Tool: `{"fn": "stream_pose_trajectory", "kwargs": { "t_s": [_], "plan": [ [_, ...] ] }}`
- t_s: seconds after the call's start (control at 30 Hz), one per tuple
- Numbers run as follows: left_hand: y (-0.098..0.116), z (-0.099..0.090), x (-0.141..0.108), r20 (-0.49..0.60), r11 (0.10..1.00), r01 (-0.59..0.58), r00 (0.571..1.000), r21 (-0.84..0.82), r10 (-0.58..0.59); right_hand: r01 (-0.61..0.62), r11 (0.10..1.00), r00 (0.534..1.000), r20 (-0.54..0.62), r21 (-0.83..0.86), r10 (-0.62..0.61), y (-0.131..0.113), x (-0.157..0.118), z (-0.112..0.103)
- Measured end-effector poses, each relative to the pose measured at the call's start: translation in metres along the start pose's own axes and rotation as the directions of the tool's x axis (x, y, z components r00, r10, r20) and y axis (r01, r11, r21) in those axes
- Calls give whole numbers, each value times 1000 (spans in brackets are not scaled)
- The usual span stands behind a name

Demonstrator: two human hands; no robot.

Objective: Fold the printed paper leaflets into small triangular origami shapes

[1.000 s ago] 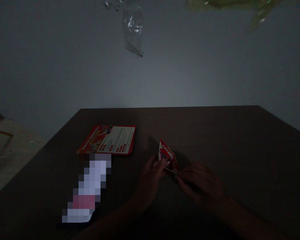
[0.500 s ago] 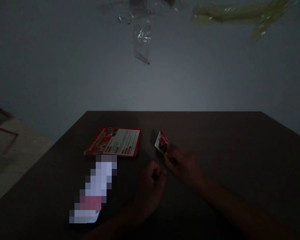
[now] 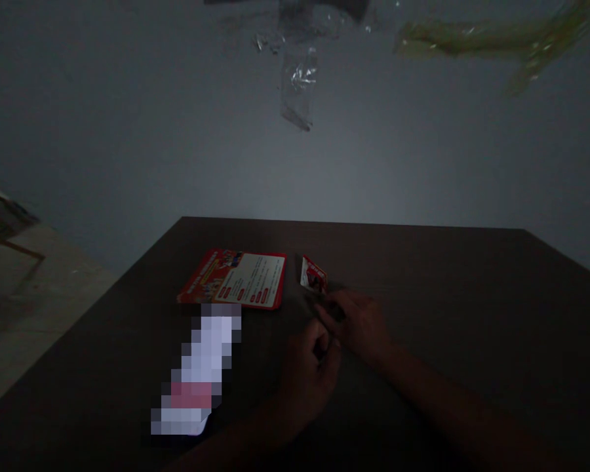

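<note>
A small red-and-white printed card or packet is on the dark table, in front of my right hand. My right hand is at its near edge, with thumb and index finger slightly apart; dim light hides whether a fingertip still touches it. Close beside it, my left hand is curled, its thumb meeting the bent fingers. Anything inside that curl cannot be made out. To the left lies a stack of red printed cards or leaflets with a white text panel.
A lit phone, its screen blurred out, lies left of my left hand on the dark table. Behind the table stands a grey wall with clear and yellow tape. Wooden-looking bars stand over the floor at far left.
The small card has gone from tilted up in my right fingers to lying lower and flatter. My right finger and thumb have parted. The whole view has shifted slightly.
</note>
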State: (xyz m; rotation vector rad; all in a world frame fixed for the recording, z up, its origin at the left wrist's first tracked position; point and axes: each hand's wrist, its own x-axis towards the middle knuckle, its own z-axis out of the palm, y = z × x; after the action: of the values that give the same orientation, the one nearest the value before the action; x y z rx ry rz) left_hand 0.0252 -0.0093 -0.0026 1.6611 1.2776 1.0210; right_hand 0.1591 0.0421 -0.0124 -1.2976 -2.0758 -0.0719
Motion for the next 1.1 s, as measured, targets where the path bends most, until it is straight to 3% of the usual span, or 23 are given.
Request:
{"fn": "stream_pose_trajectory", "kwargs": {
  "t_s": [0.4, 0.6, 0.77, 0.87, 0.93, 1.0, 1.1],
  "plan": [
    [-3, 2, -2, 46, 998, -29, 999, 56, 26, -59, 998, 998, 26, 23, 58, 3, 11, -8],
    [-6, 2, -3, 59, 995, -74, 996, 73, 70, -11, 997, 999, 36, 79, 8, 1, 10, -7],
    [-7, 4, -5, 170, 976, -134, 980, 169, 105, 38, 992, 999, 12, 119, -40, -1, 13, -16],
    [-3, 4, -6, 227, 953, -187, 965, 240, 132, 123, 983, 990, 45, 134, -130, -10, 29, -22],
    [-1, 3, -7, 254, 921, -242, 953, 307, 166, 207, 969, 967, 120, 135, -223, -21, 44, -22],
    [-2, 2, -7, 266, 878, -292, 943, 378, 199, 344, 939, 886, 321, 27, -334, -33, 60, -20],
    [-6, 1, -7, 229, 869, -296, 949, 397, 218, 407, 913, 836, 396, 16, -380, -49, 78, -8]
  ]
}}
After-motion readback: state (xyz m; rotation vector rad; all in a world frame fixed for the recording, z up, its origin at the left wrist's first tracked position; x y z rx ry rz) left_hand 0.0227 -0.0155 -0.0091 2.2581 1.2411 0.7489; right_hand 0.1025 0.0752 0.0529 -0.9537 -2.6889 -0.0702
